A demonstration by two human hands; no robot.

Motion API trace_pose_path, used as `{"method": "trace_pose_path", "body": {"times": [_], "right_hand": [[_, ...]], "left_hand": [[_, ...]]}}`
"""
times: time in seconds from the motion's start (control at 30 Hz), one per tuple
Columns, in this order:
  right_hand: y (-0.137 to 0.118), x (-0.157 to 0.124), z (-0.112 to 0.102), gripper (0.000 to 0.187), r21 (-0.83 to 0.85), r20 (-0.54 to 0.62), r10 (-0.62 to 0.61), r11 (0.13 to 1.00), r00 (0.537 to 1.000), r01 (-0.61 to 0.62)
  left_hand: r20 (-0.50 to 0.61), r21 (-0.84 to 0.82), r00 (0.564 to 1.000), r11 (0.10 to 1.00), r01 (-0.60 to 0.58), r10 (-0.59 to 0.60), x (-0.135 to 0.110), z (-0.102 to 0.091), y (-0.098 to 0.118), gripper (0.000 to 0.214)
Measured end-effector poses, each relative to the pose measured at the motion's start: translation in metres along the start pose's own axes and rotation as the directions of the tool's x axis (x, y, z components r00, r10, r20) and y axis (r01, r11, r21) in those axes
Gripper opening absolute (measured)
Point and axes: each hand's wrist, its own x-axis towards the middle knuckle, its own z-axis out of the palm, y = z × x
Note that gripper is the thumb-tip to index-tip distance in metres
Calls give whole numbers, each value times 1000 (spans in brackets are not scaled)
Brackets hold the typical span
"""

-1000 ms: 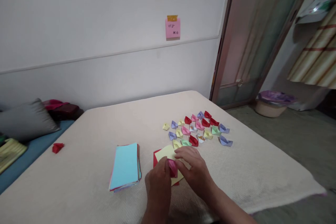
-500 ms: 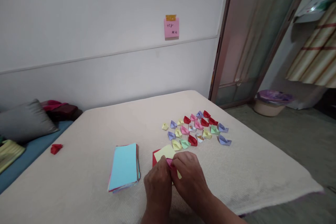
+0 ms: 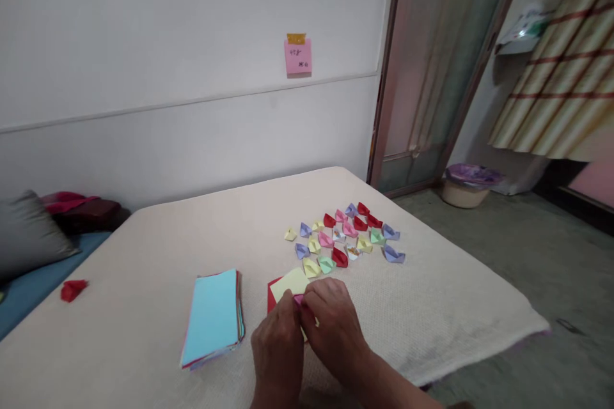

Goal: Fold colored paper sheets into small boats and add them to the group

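On my screen, the left hand (image 3: 278, 346) and right hand (image 3: 334, 323) meet, fingers (image 3: 314, 299) bunched, pinching a small pink paper (image 3: 299, 300) between them. Just beyond lie a yellow sheet (image 3: 291, 282) and red sheet (image 3: 272, 296), then paper boats (image 3: 339, 258).

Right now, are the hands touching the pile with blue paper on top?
No, the left hand and right hand hold a small pink paper, right of the blue-topped pile.

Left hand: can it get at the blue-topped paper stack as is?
Likely yes: the paper stack lies left of the left hand with only bedspread between, though that hand and the right hand both hold pink paper.
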Motion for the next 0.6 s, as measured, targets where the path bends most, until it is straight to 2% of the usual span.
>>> {"method": "trace_pose_path", "body": {"times": [0.17,0.27,0.33,0.4,0.47,0.6], "right_hand": [[2,1,1,19,-11,2,9,1000,1000,-9],[14,5,-4,18,-63,-29,34,997,999,-36],[32,10,-12,19,-146,-61,67,987,996,-75],[59,15,-24,17,-275,-44,144,950,989,-151],[91,18,-39,18,-395,-14,257,887,966,-241],[145,16,-62,19,-493,-36,424,780,905,-386]], "left_hand": [[-26,36,1000,999,0,1,-1,6,1,25],[-32,15,999,1000,22,-21,0,6,4,33],[-21,-6,1000,1000,23,-23,0,6,5,36],[-6,-13,1000,1000,25,-25,-2,7,2,37],[16,-22,999,999,32,-31,-4,11,-4,36],[64,-55,998,998,1,3,-8,20,-17,36]]}}
